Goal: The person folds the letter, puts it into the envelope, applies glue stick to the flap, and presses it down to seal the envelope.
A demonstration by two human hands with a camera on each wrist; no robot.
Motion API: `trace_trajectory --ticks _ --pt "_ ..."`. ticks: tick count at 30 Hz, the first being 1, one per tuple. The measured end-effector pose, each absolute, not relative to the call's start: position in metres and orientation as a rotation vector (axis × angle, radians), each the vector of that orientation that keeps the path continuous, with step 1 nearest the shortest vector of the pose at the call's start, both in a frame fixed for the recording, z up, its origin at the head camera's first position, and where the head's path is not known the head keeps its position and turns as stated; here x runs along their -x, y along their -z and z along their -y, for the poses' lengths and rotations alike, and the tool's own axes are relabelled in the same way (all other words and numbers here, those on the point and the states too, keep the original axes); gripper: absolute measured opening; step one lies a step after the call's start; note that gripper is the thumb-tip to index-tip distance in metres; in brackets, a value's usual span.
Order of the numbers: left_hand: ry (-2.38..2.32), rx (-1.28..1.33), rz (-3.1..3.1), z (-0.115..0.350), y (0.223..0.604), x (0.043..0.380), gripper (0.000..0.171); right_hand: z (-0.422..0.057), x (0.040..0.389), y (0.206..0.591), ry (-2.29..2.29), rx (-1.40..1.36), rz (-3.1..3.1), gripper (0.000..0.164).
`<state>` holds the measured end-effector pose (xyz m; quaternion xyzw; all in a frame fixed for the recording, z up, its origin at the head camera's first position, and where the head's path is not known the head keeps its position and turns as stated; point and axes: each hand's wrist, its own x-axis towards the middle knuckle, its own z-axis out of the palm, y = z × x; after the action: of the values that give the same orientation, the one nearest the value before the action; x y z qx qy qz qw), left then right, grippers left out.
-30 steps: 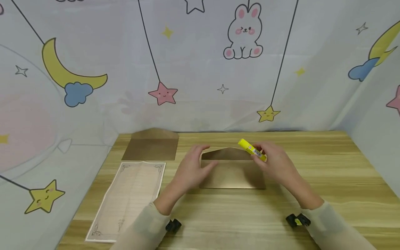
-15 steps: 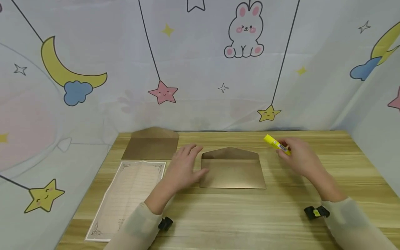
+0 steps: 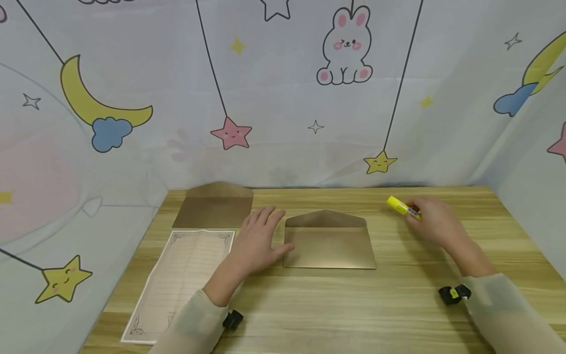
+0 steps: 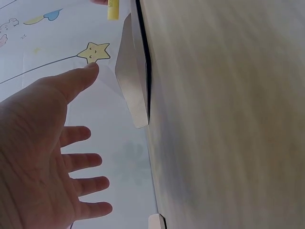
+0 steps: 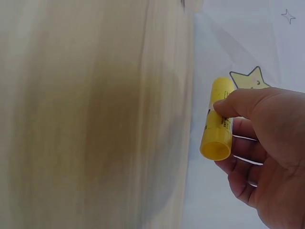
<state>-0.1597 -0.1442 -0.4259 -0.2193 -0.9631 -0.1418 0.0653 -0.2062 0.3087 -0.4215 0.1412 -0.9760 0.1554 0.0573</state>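
Note:
My right hand [image 3: 435, 220] holds a yellow glue stick [image 3: 403, 207] above the right part of the table, thumb on one side and fingers behind. The right wrist view shows the glue stick [image 5: 220, 121] with its hollow end toward the camera. A brown envelope [image 3: 329, 247] lies mid-table, its pointed flap [image 3: 326, 219] unfolded away from me. At that envelope's left edge is my left hand [image 3: 258, 241], fingers spread and holding nothing, the thumb overlapping the edge. In the left wrist view the left hand [image 4: 43, 152] has its palm bare and the flap [image 4: 132, 78] stands slightly raised.
A second brown envelope [image 3: 214, 211], flap unfolded, lies at the back left. Below it a lined letter sheet [image 3: 185, 275] with an ornate border reaches under the left forearm. A printed cloth [image 3: 283, 98] hangs along the back edge of the wooden table [image 3: 336, 309].
My right hand has carried the glue stick rightward, away from the middle envelope. My left hand has drawn slightly left, uncovering more of that envelope. The envelopes and sheet lie where they were.

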Motion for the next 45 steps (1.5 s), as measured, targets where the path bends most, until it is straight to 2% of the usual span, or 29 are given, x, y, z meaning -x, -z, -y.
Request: trace_trajectory --ticks 10,24,34,45 --pt "0.466 0.648 2.903 0.144 0.428 0.158 0.087 -0.319 0.212 0.432 -0.398 -0.441 2.99 0.036" --pt "0.479 0.645 2.905 0.144 0.428 0.159 0.087 -0.321 0.218 0.437 -0.388 -0.424 3.034 0.032" --pt "0.466 0.648 2.905 0.145 0.428 0.159 0.087 -0.32 0.215 0.436 -0.388 -0.407 3.066 0.046" --pt "0.478 0.66 2.892 0.145 0.428 0.16 0.087 -0.321 0.214 0.436 -0.397 -0.418 3.075 0.05"
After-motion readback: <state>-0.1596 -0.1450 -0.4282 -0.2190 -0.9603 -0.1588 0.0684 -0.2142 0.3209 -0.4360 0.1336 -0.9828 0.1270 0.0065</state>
